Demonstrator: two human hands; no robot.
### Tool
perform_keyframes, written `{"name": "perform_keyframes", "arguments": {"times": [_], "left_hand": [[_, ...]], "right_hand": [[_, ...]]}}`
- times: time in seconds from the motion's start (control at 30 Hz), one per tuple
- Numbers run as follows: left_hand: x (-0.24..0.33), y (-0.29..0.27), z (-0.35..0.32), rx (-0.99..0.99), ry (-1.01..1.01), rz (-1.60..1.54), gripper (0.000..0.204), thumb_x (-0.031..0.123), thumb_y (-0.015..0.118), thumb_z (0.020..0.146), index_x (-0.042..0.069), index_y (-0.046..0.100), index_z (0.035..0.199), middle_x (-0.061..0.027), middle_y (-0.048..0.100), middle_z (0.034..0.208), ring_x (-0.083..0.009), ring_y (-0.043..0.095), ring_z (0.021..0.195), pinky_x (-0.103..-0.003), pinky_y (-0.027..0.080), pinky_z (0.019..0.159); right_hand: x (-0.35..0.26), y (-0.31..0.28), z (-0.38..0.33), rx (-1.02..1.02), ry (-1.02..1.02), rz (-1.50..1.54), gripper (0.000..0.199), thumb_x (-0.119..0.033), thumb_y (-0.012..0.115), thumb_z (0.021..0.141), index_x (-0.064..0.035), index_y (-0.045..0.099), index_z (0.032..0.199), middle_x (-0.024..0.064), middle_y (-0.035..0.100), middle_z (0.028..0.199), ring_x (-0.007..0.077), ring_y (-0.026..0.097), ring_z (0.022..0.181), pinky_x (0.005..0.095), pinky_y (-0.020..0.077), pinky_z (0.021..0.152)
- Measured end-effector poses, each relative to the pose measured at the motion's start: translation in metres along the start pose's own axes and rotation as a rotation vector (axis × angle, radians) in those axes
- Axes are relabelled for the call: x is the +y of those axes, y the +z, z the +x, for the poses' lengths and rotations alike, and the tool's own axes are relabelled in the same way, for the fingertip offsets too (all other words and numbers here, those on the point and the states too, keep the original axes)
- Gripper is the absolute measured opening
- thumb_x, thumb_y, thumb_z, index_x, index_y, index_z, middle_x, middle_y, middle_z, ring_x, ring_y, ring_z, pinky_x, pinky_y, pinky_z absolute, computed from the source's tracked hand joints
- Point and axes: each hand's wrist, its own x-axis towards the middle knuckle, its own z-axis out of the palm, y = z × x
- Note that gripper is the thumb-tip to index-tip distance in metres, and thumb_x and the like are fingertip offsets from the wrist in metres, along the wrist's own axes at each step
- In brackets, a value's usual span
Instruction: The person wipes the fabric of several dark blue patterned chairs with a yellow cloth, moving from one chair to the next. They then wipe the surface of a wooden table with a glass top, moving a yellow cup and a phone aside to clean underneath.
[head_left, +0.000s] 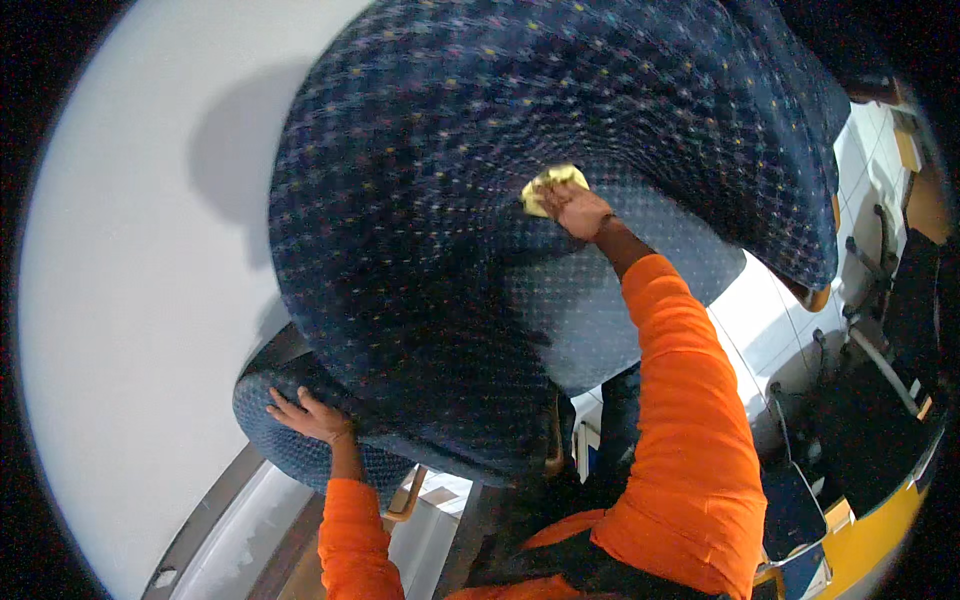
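Observation:
A large armchair (400, 200) covered in dark blue fabric with small coloured dots fills the middle of the view. My right hand (582, 210) reaches into it, pressing a crumpled yellow cloth (569, 175) against the fabric where the backrest meets the lighter-looking seat (610, 290). Part of the cloth is hidden beneath my fingers. Down at the left, my left hand (318, 418) lies with its fingers spread on the top of a second blue upholstered piece (285, 450), holding nothing. Orange sleeves cover both my arms.
A white wall (150, 200) rises on the left behind the chairs. On the right, pale floor tiles (770, 310) show in sunlight, with dark chairs (850, 430) and their metal legs beyond. Something yellow (870, 550) lies at the lower right. A wooden armrest (407, 497) juts out below my left hand.

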Motion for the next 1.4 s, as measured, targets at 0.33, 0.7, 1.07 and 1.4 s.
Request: {"name": "perform_keyframes", "arguments": {"times": [0.33,0.7,1.07,1.4], "left_hand": [[-0.025,0.012,0.012,0.158,0.632,0.303,0.053,0.035,0.047,0.095,0.008,0.041,0.140,-0.0212,0.027,0.150,-0.0428,0.020,0.139,-0.051,0.017,0.112],[-0.009,0.002,0.004,0.071,0.106,0.026,0.055,0.036,0.049,0.093,0.008,0.042,0.140,-0.0298,0.021,0.149,-0.0420,0.020,0.139,-0.049,0.017,0.112],[0.010,0.013,0.005,0.076,0.150,0.040,0.051,0.032,0.048,0.094,0.006,0.044,0.137,-0.0173,0.033,0.148,-0.0450,0.023,0.136,-0.052,0.018,0.112],[0.042,0.000,-0.005,0.041,-0.037,-0.157,0.055,0.027,0.052,0.091,0.006,0.041,0.140,-0.0302,0.016,0.150,-0.0405,0.016,0.140,-0.048,0.013,0.113]], "right_hand": [[0.091,0.010,-0.180,0.117,0.490,-0.318,0.042,-0.013,0.046,0.085,-0.0046,0.053,0.126,0.0158,0.052,0.130,0.0360,0.049,0.115,0.0426,0.0392,0.101],[0.066,0.058,-0.278,1.473,1.065,0.607,0.043,-0.029,0.061,0.082,0.0000,0.060,0.115,0.0190,0.066,0.103,0.0313,0.065,0.085,0.0372,0.0537,0.071],[-0.106,0.038,0.024,0.610,0.407,0.450,0.055,-0.006,0.066,0.062,-0.0069,0.058,0.117,0.0201,0.059,0.114,0.0388,0.052,0.107,0.0470,0.0419,0.093],[-0.061,0.000,0.006,0.532,0.800,0.193,0.080,-0.013,0.064,0.069,-0.0041,0.032,0.142,0.0213,0.027,0.150,0.0473,0.021,0.137,0.0568,0.0187,0.111]]}}
